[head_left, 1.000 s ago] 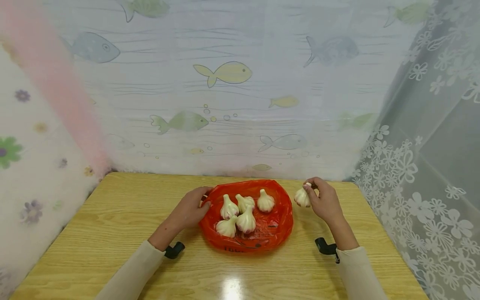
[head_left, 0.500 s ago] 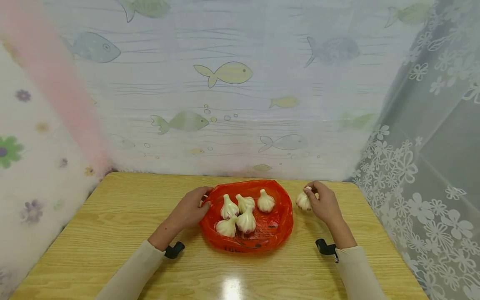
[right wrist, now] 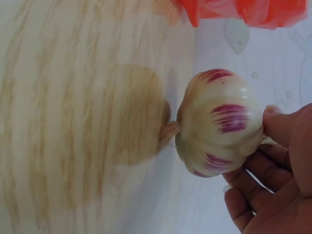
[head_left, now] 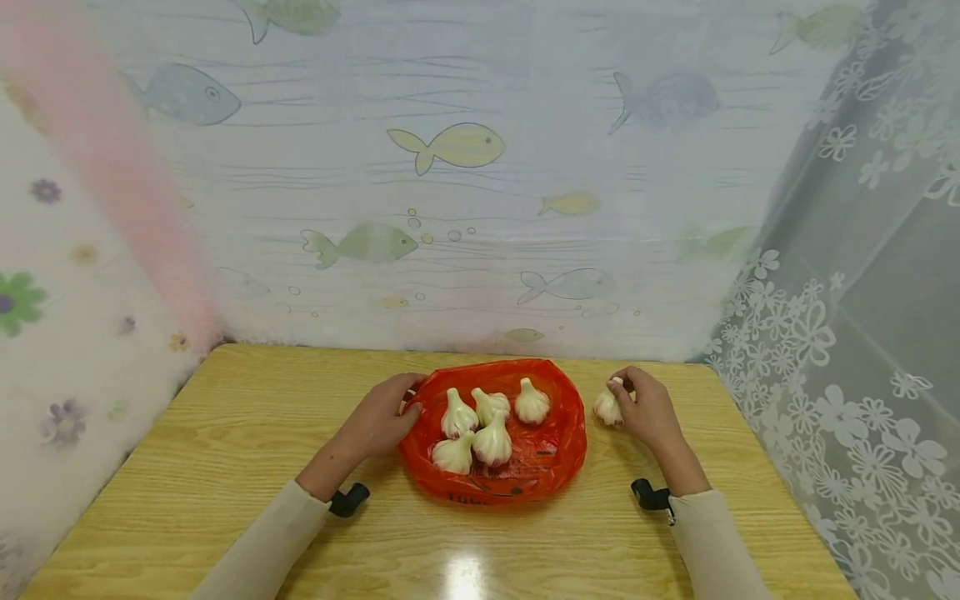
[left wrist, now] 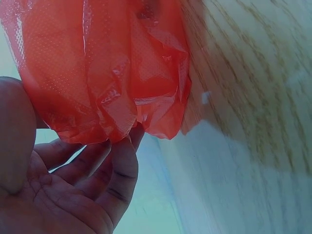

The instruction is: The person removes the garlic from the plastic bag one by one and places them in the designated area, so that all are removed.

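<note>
A red plastic bag (head_left: pixel 558 467) with a rolled-out rim lies mid-table, several white garlic bulbs (head_left: pixel 492 440) inside. My left hand (head_left: pixel 381 418) holds the bag's left side; in the left wrist view, the hand's (left wrist: pixel 73 190) fingers are behind the red plastic (left wrist: pixel 97 73) and the thumb is in front. To the right of the bag, my right hand (head_left: pixel 651 410) pinches a garlic bulb (head_left: pixel 607 407) by its top. The right wrist view shows that bulb (right wrist: pixel 222 122) with purple streaks, root end toward the wood, beside the hand (right wrist: pixel 278 180); contact with the table is unclear.
The wooden table (head_left: pixel 247 433) meets a fish-patterned curtain (head_left: pixel 465 275) at its back edge. A flowered lace curtain (head_left: pixel 855 433) hangs along the right side. Black pieces are on both wrists, the left one (head_left: pixel 349 500) and the right one (head_left: pixel 651 494).
My right hand has lowered the garlic bulb and moved it slightly rightward, nearer the tabletop. The left hand, the bag and the bulbs inside have stayed in place.
</note>
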Demonstrator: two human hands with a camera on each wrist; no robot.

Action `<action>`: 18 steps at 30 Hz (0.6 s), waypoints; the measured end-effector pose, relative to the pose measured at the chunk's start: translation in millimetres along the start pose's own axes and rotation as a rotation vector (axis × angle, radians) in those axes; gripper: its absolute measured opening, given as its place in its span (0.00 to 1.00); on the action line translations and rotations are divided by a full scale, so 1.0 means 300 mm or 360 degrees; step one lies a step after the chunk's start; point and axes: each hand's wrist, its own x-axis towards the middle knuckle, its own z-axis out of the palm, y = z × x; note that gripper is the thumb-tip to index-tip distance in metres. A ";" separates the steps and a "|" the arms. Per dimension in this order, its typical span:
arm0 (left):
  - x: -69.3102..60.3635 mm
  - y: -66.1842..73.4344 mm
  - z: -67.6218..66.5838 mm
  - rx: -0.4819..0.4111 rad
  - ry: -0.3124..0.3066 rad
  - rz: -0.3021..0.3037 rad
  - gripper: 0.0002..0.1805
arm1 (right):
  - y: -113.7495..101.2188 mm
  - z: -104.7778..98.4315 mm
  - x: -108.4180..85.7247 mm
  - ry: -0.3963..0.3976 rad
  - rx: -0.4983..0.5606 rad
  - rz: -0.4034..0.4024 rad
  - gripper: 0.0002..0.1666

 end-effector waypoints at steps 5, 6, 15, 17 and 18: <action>0.001 -0.002 0.002 0.0005 -0.0005 -0.0001 0.26 | 0.010 0.008 -0.001 -0.0028 0.0011 0.0039 0.10; 0.001 -0.002 0.002 0.0004 -0.0007 -0.0001 0.26 | 0.011 0.010 -0.001 -0.0031 0.0013 0.0046 0.10; 0.001 -0.002 0.002 0.0005 -0.0010 -0.0001 0.26 | 0.009 0.011 0.000 -0.0045 0.0021 0.0077 0.12; 0.001 -0.001 0.002 0.0004 -0.0010 -0.0002 0.25 | 0.009 0.010 0.000 -0.0054 0.0024 0.0076 0.13; 0.001 -0.001 0.002 0.0003 -0.0009 -0.0002 0.25 | 0.008 0.009 0.000 -0.0059 0.0026 0.0076 0.13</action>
